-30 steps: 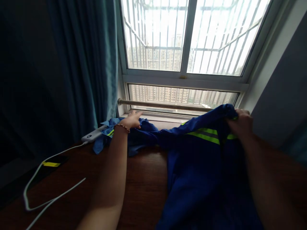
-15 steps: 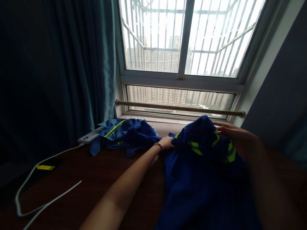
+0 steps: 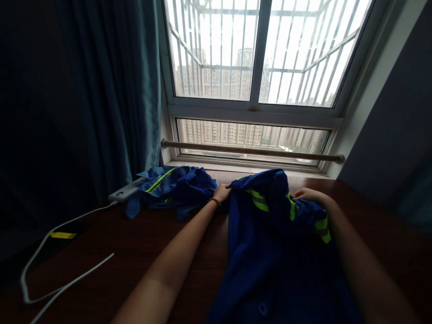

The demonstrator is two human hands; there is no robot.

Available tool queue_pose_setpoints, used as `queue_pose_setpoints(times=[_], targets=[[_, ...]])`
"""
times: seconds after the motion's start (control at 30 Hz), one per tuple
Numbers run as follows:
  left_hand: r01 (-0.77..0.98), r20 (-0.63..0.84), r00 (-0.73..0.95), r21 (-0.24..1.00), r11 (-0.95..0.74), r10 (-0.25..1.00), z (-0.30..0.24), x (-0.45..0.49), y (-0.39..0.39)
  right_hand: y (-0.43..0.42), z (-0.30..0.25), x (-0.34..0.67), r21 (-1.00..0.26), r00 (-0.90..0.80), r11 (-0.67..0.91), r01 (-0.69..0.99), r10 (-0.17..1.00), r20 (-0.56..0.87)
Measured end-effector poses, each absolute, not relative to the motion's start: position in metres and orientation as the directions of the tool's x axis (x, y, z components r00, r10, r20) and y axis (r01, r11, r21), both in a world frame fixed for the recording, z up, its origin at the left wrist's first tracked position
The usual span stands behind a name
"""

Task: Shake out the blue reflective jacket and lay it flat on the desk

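A dark blue work garment [image 3: 270,256] with yellow-green and grey reflective bands spreads over the table toward me, its far part bunched up. My left hand [image 3: 222,192], with a beaded bracelet at the wrist, pinches the garment's far left corner. On the far right side my right hand [image 3: 308,195] has its fingers closed on the bunched cloth near a reflective band. A second crumpled blue garment [image 3: 189,189] with a yellow-green stripe lies just left of my left hand.
A white power bank [image 3: 126,192] with a white cable [image 3: 43,245] lies at the left, partly under the second garment. A yellow strip [image 3: 63,235] lies near the cable. Behind the wooden table [image 3: 141,265] are a rail [image 3: 249,152], a barred window and a blue curtain [image 3: 141,90].
My left hand has moved slightly left with the garment's corner. My right hand has come left and closed on the cloth. The bunched part sits lower and farther left.
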State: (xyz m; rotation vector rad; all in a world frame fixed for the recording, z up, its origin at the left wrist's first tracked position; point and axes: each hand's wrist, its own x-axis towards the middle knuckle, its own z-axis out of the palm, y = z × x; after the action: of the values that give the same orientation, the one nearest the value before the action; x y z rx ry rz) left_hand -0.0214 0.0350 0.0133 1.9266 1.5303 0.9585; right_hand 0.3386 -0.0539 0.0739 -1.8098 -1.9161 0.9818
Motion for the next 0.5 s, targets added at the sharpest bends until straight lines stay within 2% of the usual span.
queue_pose_setpoints(times=[0.07,0.13,0.2,0.27,0.33,0.43,0.5], targets=[[0.575,0.222,-0.01,0.799,-0.176,0.975,0.018,-0.029,0.042,-0.05,0.079,0.357,-0.734,-0.141,-0.06,0.676,0.968,-0.209],[0.511,0.219,-0.135,0.851,-0.121,0.966,0.023,-0.036,0.046,-0.047,0.082,0.376,-0.766,-0.07,-0.078,0.638,0.985,-0.158],[0.439,0.208,-0.255,0.895,-0.079,0.944,0.028,-0.042,0.048,-0.045,0.082,0.389,-0.729,0.039,-0.079,0.68,0.997,-0.072],[0.365,0.183,-0.356,0.93,-0.044,0.916,0.031,-0.048,0.047,-0.046,0.077,0.392,-0.666,0.12,-0.125,0.735,0.991,-0.054],[0.292,0.148,-0.431,0.956,-0.017,0.89,0.033,-0.053,0.045,-0.05,0.069,0.384,-0.65,0.108,-0.196,0.734,0.979,-0.172],[0.185,0.092,-0.497,0.983,0.002,0.863,0.033,-0.056,0.044,-0.057,0.059,0.363,-0.726,-0.124,-0.239,0.645,0.904,-0.409],[0.117,0.058,-0.527,0.993,0.005,0.848,0.034,-0.057,0.046,-0.06,0.059,0.356,-0.773,-0.196,-0.218,0.595,0.894,-0.402]])
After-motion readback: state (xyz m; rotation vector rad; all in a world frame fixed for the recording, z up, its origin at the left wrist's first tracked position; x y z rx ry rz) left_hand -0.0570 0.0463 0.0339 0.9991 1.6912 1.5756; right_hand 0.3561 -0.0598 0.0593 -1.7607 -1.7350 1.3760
